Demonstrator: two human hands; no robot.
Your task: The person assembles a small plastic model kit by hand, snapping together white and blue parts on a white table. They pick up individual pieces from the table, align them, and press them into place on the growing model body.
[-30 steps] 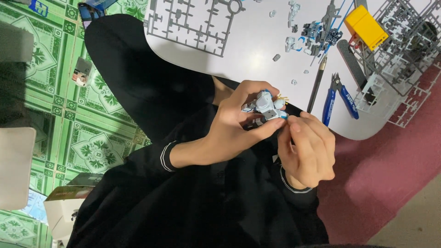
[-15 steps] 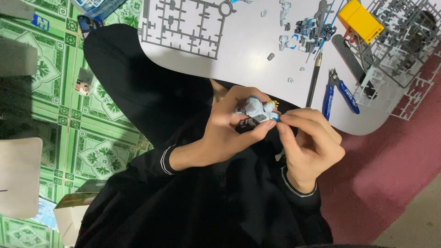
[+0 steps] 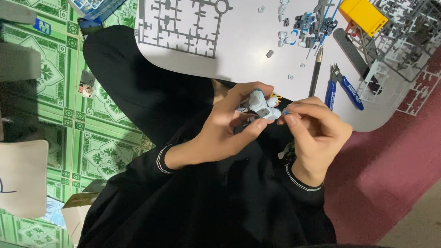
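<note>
My left hand (image 3: 225, 131) grips a small pale blue and white model figure part (image 3: 262, 106) with a gold tip, held over my lap just below the white table's (image 3: 239, 55) edge. My right hand (image 3: 317, 133) has its fingertips pinched on a tiny blue piece (image 3: 285, 112) pressed against the figure's right side. Both arms wear black sleeves with white-striped cuffs.
On the table lie a grey parts frame (image 3: 181, 23), blue-handled nippers (image 3: 342, 87), a dark hobby knife (image 3: 315, 73), a partly built figure (image 3: 308, 25), loose small bits, a yellow box (image 3: 363, 16) and more grey frames (image 3: 404, 41). Green patterned floor is at left, a maroon mat at right.
The view has shifted slightly. My hands stay together on the figure part; the right fingers have drawn in closer to a pinch at its side.
</note>
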